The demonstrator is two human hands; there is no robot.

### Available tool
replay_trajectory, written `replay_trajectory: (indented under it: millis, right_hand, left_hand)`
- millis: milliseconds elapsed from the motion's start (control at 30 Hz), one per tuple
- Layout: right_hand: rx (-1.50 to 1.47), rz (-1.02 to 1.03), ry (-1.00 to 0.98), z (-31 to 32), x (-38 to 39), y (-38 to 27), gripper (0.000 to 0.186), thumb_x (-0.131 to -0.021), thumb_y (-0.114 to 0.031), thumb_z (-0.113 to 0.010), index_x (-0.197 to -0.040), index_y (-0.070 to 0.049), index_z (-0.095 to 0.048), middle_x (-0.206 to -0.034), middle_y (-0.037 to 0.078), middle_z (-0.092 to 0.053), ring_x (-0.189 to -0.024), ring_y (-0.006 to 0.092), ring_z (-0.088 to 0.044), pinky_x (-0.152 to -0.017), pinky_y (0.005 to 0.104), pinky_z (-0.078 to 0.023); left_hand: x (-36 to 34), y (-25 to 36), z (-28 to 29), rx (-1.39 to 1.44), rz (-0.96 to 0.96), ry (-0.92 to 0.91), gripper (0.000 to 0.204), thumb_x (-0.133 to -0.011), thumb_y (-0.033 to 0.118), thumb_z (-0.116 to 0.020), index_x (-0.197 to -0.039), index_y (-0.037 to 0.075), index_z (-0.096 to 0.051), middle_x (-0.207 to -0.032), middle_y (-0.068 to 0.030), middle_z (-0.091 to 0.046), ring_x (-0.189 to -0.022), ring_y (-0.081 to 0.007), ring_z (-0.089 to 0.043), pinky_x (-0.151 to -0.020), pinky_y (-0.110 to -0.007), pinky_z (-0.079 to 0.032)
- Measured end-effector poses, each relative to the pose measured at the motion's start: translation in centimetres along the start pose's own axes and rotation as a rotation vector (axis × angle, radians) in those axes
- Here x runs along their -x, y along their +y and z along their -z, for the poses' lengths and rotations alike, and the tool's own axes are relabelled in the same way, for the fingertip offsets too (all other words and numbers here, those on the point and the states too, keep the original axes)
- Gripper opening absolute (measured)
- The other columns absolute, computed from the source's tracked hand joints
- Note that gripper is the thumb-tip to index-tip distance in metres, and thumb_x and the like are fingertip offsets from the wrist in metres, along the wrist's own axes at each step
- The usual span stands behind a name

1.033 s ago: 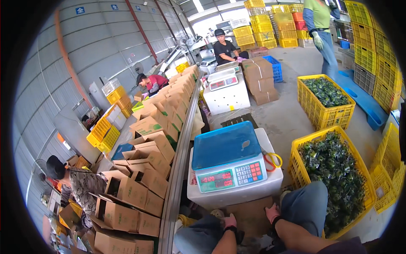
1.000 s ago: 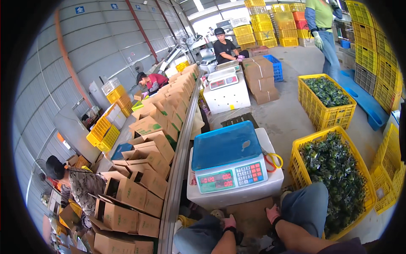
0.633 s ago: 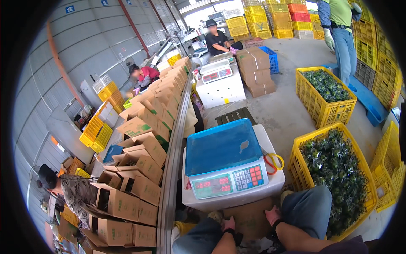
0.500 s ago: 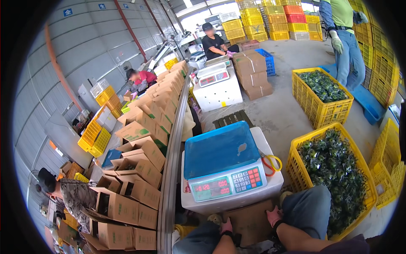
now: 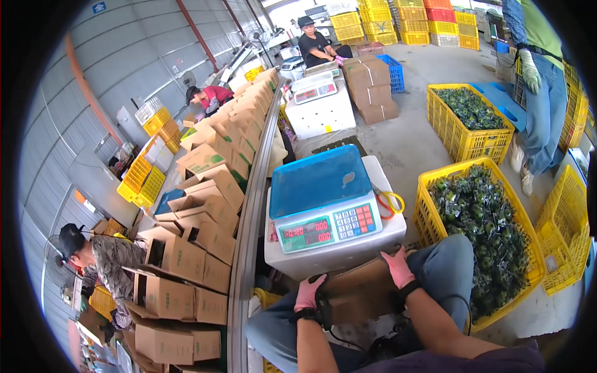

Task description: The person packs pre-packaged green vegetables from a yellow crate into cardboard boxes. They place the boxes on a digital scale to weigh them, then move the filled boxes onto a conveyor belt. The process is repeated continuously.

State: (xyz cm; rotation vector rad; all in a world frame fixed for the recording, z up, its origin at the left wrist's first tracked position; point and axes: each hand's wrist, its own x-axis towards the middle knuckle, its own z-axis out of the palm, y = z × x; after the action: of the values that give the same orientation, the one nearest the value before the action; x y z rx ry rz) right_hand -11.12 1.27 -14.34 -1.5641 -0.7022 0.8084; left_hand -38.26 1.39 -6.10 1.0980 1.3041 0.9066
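Note:
I sit with a brown cardboard box (image 5: 357,292) between my knees. My left hand (image 5: 309,293), in a pink glove, grips its left edge. The right hand (image 5: 397,267), also pink-gloved, grips the box's right upper edge. Just beyond the box stands a white foam block (image 5: 339,252) carrying an electronic scale (image 5: 324,202) with a blue weighing pan and a red-digit display. Yellow-handled scissors (image 5: 388,202) lie beside the scale on the foam.
A yellow crate (image 5: 482,233) of bagged dark green produce stands at my right; another yellow crate (image 5: 469,121) sits farther back. A conveyor rail (image 5: 249,211) with several open cardboard boxes (image 5: 199,211) runs along my left. Other people work near a second scale (image 5: 320,102); one stands at right (image 5: 541,93).
The view has tilted down a little. Both hands have come up onto the edges of the cardboard box between my knees; the scale and crates stay put.

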Motion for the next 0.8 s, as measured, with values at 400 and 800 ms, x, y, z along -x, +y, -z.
replay_trajectory:
  millis: [400,800]
  right_hand:
    - [-0.622,-0.371,-0.758,3.5,3.5,-3.6,0.035,-0.093,-0.017,-0.050,-0.126,-0.006,-0.049,-0.109,0.004,-0.059,-0.094,0.0106,-0.057,-0.080,0.0251,-0.047]
    - [0.785,0.155,-0.287,0.8,4.5,-2.6,0.067,-0.070,-0.042,-0.071,-0.124,-0.012,-0.047,-0.111,0.013,-0.055,-0.105,0.0310,-0.053,-0.087,0.0415,-0.045]
  left_hand:
    - [1.0,-1.8,0.4,-0.551,-0.092,0.097,0.031,-0.084,0.023,-0.055,-0.096,-0.005,-0.064,-0.093,-0.0251,-0.064,-0.093,-0.0406,-0.060,-0.081,-0.041,-0.046]
    - [4.6,-0.3,-6.5,-1.263,-0.364,-0.018,0.088,-0.067,0.069,-0.061,-0.120,-0.002,-0.054,-0.121,-0.0227,-0.051,-0.114,-0.0371,-0.047,-0.098,-0.049,-0.033]
